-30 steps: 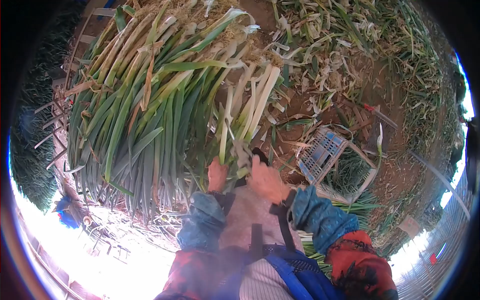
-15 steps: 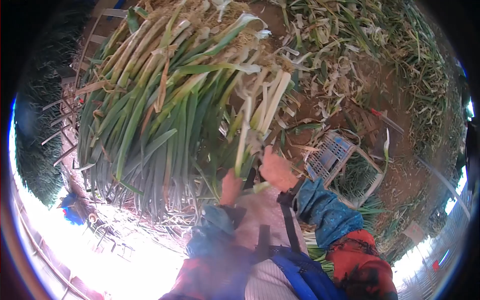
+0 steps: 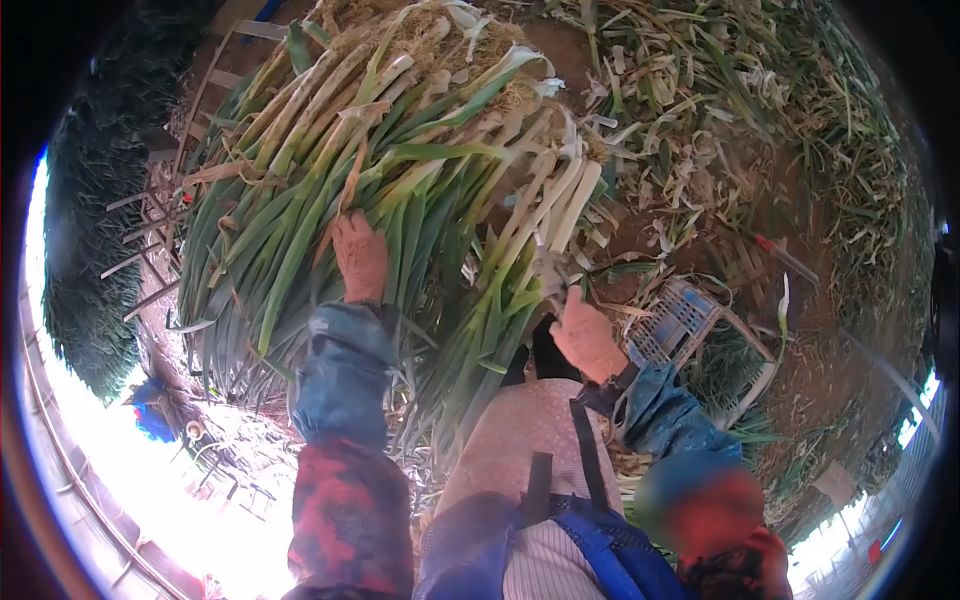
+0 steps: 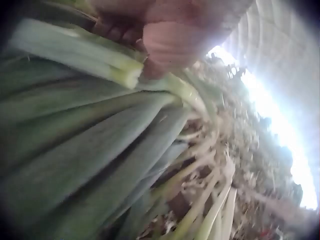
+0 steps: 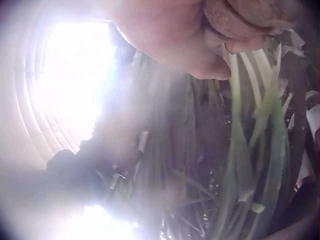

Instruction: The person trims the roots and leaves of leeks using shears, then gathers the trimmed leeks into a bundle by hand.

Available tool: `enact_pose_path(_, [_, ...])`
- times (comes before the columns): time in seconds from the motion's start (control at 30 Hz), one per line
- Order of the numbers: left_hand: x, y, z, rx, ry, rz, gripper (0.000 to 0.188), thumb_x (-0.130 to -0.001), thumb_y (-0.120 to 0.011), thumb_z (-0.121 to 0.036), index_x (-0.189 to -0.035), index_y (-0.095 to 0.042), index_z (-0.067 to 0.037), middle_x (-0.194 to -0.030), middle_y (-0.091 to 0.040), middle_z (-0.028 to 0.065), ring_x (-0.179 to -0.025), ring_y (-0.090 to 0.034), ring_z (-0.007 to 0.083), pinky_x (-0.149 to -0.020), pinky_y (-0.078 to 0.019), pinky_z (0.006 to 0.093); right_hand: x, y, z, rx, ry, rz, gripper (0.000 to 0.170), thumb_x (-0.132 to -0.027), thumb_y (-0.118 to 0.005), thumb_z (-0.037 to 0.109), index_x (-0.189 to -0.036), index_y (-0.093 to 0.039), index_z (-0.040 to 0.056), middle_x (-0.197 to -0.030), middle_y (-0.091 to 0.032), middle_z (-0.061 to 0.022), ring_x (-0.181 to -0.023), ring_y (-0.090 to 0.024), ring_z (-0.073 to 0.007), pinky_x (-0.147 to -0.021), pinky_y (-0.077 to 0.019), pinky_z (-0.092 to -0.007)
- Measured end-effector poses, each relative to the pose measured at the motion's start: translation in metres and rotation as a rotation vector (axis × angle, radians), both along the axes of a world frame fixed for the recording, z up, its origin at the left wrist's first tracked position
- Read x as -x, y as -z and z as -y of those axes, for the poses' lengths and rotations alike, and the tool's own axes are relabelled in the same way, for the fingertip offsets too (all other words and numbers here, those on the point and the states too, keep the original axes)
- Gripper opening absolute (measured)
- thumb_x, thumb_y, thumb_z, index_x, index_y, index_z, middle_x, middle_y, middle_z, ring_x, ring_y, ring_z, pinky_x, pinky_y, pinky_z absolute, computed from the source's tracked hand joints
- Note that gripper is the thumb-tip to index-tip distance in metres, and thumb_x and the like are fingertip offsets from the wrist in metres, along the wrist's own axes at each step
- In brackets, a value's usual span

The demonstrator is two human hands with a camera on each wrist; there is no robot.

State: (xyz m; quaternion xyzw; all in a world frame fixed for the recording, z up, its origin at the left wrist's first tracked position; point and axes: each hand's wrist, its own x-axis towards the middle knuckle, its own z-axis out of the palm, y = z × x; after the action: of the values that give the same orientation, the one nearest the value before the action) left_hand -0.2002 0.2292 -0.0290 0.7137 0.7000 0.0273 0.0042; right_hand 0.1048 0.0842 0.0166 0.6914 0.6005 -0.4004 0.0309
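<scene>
My left hand [image 3: 360,257] lies on the green leaves of a large leek pile [image 3: 330,170]. In the left wrist view that hand [image 4: 185,37] has curled fingers gripping a leek among the leaves, close to a cut leek end [image 4: 131,75]. My right hand [image 3: 588,337] is beside the pile's right edge, its fingers round a grey, muddy object [image 3: 550,272] that I cannot identify. In the right wrist view the hand [image 5: 175,37] and the brownish object [image 5: 250,17] are above several pale stems [image 5: 250,75]. White leek shanks [image 3: 573,205] lie just beyond it.
A plastic crate [image 3: 675,320] with greens inside stands tilted to the right. Leaf scraps [image 3: 700,110] cover the soil behind and to the right. Metal bars [image 3: 145,250] stick out at the far left, beside dark green foliage [image 3: 90,250].
My left hand has left the pale stalk near my lap and moved left and forward onto the pile. My right hand has shifted slightly right in view, still holding the grey object.
</scene>
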Motion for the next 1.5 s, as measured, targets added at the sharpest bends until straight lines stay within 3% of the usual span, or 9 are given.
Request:
enact_pose_path(0.27, [-0.015, -0.001, 0.039, 0.554, 0.038, 0.186, 0.036, -0.068, -0.071, -0.025, -0.092, -0.055, -0.004, -0.087, -0.062, 0.0201, -0.083, -0.06, 0.0399, -0.069, -0.0472, 0.0486, 0.042, -0.053, 0.008, 0.05, -0.013, -0.284, 0.055, -0.076, -0.064, 0.019, -0.115, -0.033, -0.005, -0.08, -0.057, -0.0238, -0.071, -0.057, -0.0435, -0.059, -0.0463, -0.0478])
enact_pose_path(0.37, [-0.058, -0.006, 0.079, 0.677, -0.212, 0.246, 0.035, -0.071, -0.07, -0.024, -0.092, -0.052, -0.002, -0.088, -0.062, 0.0225, -0.083, -0.06, 0.0423, -0.07, -0.0467, 0.0496, 0.045, -0.082, 0.035, 0.081, -0.025, -0.34, 0.057, -0.076, -0.063, 0.019, -0.116, -0.032, -0.0056, -0.085, -0.057, -0.0252, -0.073, -0.057, -0.0442, -0.061, -0.0459, -0.0489])
enact_pose_path(0.5, [-0.104, 0.002, 0.117, 0.638, -0.33, 0.379, 0.035, -0.072, -0.069, -0.02, -0.093, -0.049, -0.001, -0.087, -0.061, 0.0231, -0.084, -0.059, 0.0432, -0.071, -0.0463, 0.0505, 0.045, -0.068, 0.059, 0.232, -0.045, -0.325, 0.06, -0.077, -0.06, 0.021, -0.118, -0.029, -0.0095, -0.084, -0.056, -0.0267, -0.074, -0.056, -0.0449, -0.062, -0.044, -0.0496])
enact_pose_path(0.57, [-0.115, 0.001, 0.121, 0.689, -0.376, 0.36, 0.035, -0.072, -0.069, -0.018, -0.094, -0.047, 0.0, -0.086, -0.061, 0.0233, -0.084, -0.059, 0.0435, -0.071, -0.0461, 0.0507, 0.039, -0.048, 0.062, 0.042, -0.024, -0.359, 0.052, -0.078, -0.059, 0.021, -0.112, -0.032, -0.0079, -0.081, -0.056, -0.0271, -0.071, -0.055, -0.0452, -0.06, -0.0429, -0.0504])
enact_pose_path(0.8, [-0.113, -0.015, 0.118, 0.645, -0.395, 0.353, 0.028, -0.076, -0.062, -0.017, -0.095, -0.05, -0.001, -0.088, -0.062, 0.0271, -0.085, -0.06, 0.0448, -0.071, -0.0464, 0.0503, 0.03, -0.083, 0.077, 0.036, 0.001, -0.475, 0.037, -0.077, -0.054, 0.016, -0.101, -0.035, -0.0038, -0.067, -0.054, -0.0259, -0.064, -0.054, -0.0457, -0.056, -0.0427, -0.0523])
enact_pose_path(0.9, [-0.109, -0.016, 0.127, 0.648, -0.341, 0.35, 0.038, -0.075, -0.067, -0.022, -0.1, -0.048, 0.0, -0.085, -0.063, 0.024, -0.083, -0.06, 0.0441, -0.07, -0.0464, 0.0498, 0.039, -0.056, 0.051, 0.104, 0.004, -0.288, 0.031, -0.077, -0.054, 0.013, -0.097, -0.038, -0.0052, -0.067, -0.057, -0.0238, -0.065, -0.058, -0.0444, -0.059, -0.0472, -0.0509])
enact_pose_path(1.07, [-0.105, -0.008, 0.139, 0.674, -0.321, 0.369, 0.035, -0.077, -0.065, -0.025, -0.099, -0.051, -0.002, -0.083, -0.063, 0.0245, -0.083, -0.06, 0.0432, -0.07, -0.0462, 0.0499, 0.041, -0.005, 0.005, -0.014, 0.091, -0.271, 0.032, -0.076, -0.053, 0.013, -0.097, -0.036, -0.0048, -0.067, -0.057, -0.025, -0.066, -0.058, -0.0446, -0.059, -0.0468, -0.052])
enact_pose_path(1.3, [-0.074, 0.008, 0.153, 0.723, -0.302, 0.46, 0.032, -0.077, -0.061, -0.026, -0.094, -0.053, 0.0, -0.082, -0.062, 0.0261, -0.083, -0.059, 0.0441, -0.068, -0.0443, 0.0499, 0.041, -0.038, 0.005, 0.011, -0.02, -0.317, 0.024, -0.077, -0.05, 0.009, -0.093, -0.039, -0.0068, -0.069, -0.06, -0.0261, -0.067, -0.061, -0.0431, -0.06, -0.0494, -0.0496])
enact_pose_path(1.5, [-0.069, -0.012, 0.139, 0.734, -0.414, 0.901, 0.027, -0.078, -0.057, -0.023, -0.087, -0.055, 0.002, -0.069, -0.058, 0.0134, -0.063, -0.056, 0.0251, -0.058, -0.042, 0.0362, 0.058, 0.028, -0.043, -0.112, 0.059, -0.236, 0.025, -0.077, -0.051, 0.011, -0.092, -0.039, -0.005, -0.066, -0.058, -0.0249, -0.064, -0.06, -0.0436, -0.058, -0.0486, -0.0502])
